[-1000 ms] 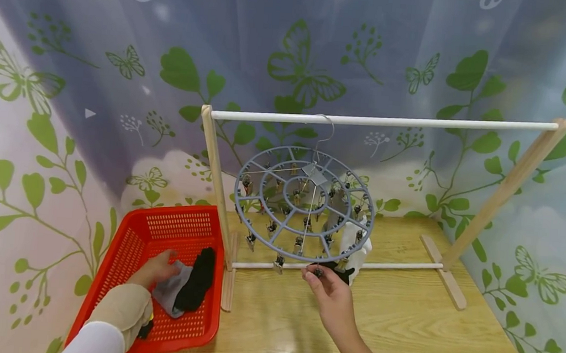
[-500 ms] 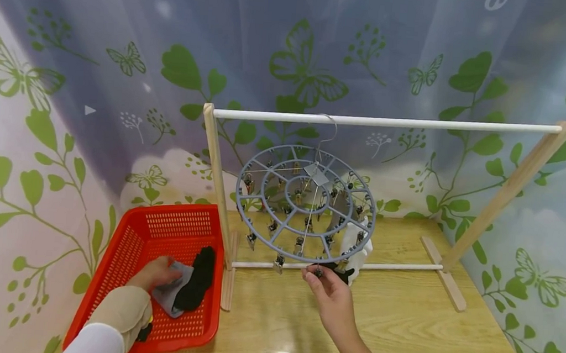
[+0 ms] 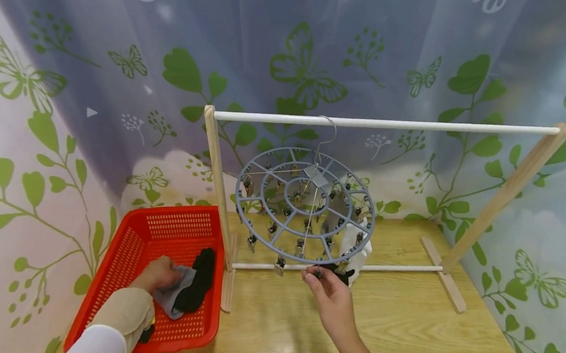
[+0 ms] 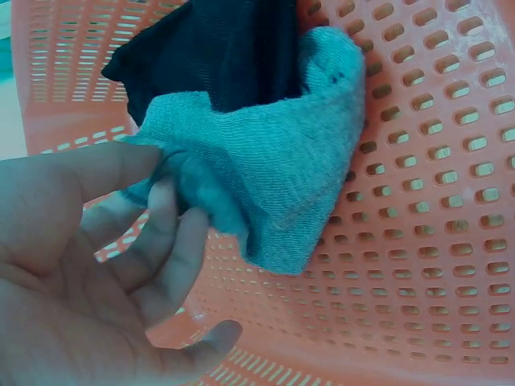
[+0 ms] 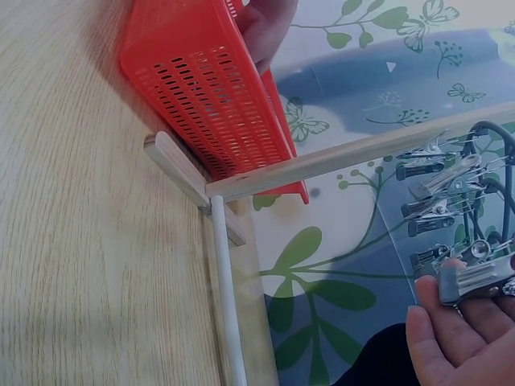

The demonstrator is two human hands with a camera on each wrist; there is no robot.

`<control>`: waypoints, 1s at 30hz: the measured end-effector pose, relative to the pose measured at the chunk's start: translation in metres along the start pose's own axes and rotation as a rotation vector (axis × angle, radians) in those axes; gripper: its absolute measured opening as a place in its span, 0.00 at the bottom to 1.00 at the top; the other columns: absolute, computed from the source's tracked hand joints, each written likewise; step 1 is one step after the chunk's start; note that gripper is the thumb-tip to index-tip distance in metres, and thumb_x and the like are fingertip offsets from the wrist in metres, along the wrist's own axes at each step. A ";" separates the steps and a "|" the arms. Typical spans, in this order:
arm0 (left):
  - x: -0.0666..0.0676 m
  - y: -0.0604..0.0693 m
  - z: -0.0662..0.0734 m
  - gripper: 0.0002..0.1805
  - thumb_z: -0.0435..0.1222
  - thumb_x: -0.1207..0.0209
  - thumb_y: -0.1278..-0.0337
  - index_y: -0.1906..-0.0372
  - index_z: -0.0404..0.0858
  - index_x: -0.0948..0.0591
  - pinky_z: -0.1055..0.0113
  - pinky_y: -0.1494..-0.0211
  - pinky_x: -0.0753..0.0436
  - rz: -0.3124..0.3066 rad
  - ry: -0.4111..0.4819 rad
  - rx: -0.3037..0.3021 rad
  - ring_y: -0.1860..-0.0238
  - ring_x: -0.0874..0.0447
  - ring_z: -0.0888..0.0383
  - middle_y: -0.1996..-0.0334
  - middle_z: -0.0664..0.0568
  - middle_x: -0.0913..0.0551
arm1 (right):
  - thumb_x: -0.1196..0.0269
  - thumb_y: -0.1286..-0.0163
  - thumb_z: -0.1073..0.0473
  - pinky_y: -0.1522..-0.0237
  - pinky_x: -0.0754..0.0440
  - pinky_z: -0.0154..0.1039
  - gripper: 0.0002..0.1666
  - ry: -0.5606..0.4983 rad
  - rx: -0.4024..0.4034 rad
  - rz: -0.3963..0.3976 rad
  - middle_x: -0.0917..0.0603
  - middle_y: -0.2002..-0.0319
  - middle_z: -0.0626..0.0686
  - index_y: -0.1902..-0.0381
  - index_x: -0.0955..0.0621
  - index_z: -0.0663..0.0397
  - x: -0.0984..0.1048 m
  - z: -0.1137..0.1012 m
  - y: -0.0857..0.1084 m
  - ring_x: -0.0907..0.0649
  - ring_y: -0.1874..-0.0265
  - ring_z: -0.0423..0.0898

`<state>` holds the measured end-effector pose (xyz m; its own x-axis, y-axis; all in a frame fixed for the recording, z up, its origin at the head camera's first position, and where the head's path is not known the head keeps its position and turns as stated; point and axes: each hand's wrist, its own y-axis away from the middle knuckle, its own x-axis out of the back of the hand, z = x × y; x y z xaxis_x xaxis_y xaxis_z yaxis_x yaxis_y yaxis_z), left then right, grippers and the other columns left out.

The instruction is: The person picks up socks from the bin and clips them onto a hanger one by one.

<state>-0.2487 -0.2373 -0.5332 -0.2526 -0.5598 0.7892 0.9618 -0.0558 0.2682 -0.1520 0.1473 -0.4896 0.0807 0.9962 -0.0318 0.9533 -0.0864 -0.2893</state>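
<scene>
Our left hand's (image 3: 156, 274) fingers (image 4: 121, 166) have just curled in and are pinching the gray sock (image 4: 273, 165), so we've got a hold on it, but it's still in the red basket (image 3: 215, 311) beside some black cloth (image 3: 195, 286). Our right hand (image 3: 335, 302) pinches a metal clip (image 5: 479, 277) on the round hanger (image 3: 315, 176), above the tabletop (image 3: 400, 330).

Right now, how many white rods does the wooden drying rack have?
2: the top rod, where the round clip hanger hooks on, and the bottom rod, low between the wooden posts, partly hidden behind the right hand.
</scene>
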 end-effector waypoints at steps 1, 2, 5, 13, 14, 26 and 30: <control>0.001 0.000 0.001 0.19 0.34 0.43 0.46 0.86 0.44 0.39 0.67 0.76 0.39 0.026 -0.010 -0.013 0.82 0.40 0.58 0.86 0.56 0.42 | 0.40 0.31 0.69 0.50 0.20 0.32 0.11 0.000 0.003 0.000 0.18 0.56 0.71 0.56 0.22 0.76 0.000 0.000 0.000 0.14 0.56 0.42; 0.002 0.000 0.003 0.19 0.34 0.44 0.47 0.86 0.44 0.39 0.67 0.77 0.39 0.055 -0.018 -0.028 0.82 0.41 0.58 0.86 0.56 0.42 | 0.40 0.31 0.69 0.50 0.20 0.32 0.11 0.001 0.006 0.000 0.18 0.56 0.71 0.56 0.22 0.76 0.000 0.000 0.000 0.14 0.56 0.42; 0.005 -0.001 0.008 0.17 0.35 0.44 0.47 0.84 0.43 0.37 0.66 0.76 0.40 0.105 -0.016 -0.039 0.81 0.41 0.58 0.85 0.56 0.42 | 0.40 0.31 0.69 0.50 0.20 0.33 0.10 -0.003 0.007 0.005 0.17 0.57 0.70 0.57 0.21 0.75 0.000 0.000 0.000 0.14 0.56 0.44; 0.009 0.006 0.020 0.20 0.43 0.40 0.40 0.81 0.41 0.35 0.66 0.76 0.38 0.110 -0.007 -0.034 0.80 0.38 0.57 0.83 0.54 0.39 | 0.40 0.32 0.69 0.49 0.20 0.34 0.10 0.003 -0.024 0.005 0.17 0.56 0.68 0.57 0.21 0.74 -0.001 0.001 0.000 0.14 0.55 0.48; 0.010 0.007 0.020 0.21 0.43 0.39 0.40 0.81 0.41 0.36 0.66 0.76 0.38 0.112 -0.011 -0.040 0.80 0.39 0.57 0.83 0.54 0.39 | 0.40 0.31 0.69 0.49 0.20 0.34 0.10 0.002 -0.028 0.004 0.17 0.56 0.68 0.56 0.21 0.74 -0.001 0.000 0.001 0.14 0.54 0.48; 0.023 0.018 0.039 0.11 0.37 0.39 0.38 0.55 0.35 0.17 0.61 0.68 0.26 0.109 -0.017 -0.192 0.69 0.24 0.55 0.64 0.44 0.16 | 0.41 0.30 0.68 0.51 0.20 0.33 0.12 -0.011 -0.029 0.003 0.13 0.61 0.51 0.55 0.22 0.76 -0.004 -0.005 0.003 0.15 0.58 0.37; 0.025 0.021 0.044 0.07 0.37 0.38 0.37 0.60 0.38 0.15 0.64 0.71 0.29 0.139 0.019 -0.258 0.71 0.27 0.57 0.66 0.48 0.16 | 0.40 0.30 0.67 0.50 0.20 0.33 0.13 -0.012 -0.044 0.005 0.13 0.60 0.53 0.55 0.21 0.76 -0.005 -0.006 0.003 0.15 0.58 0.37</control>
<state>-0.2395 -0.2156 -0.4836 -0.1164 -0.5919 0.7976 0.9828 -0.1845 0.0066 -0.1475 0.1422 -0.4851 0.0821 0.9956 -0.0442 0.9648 -0.0906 -0.2470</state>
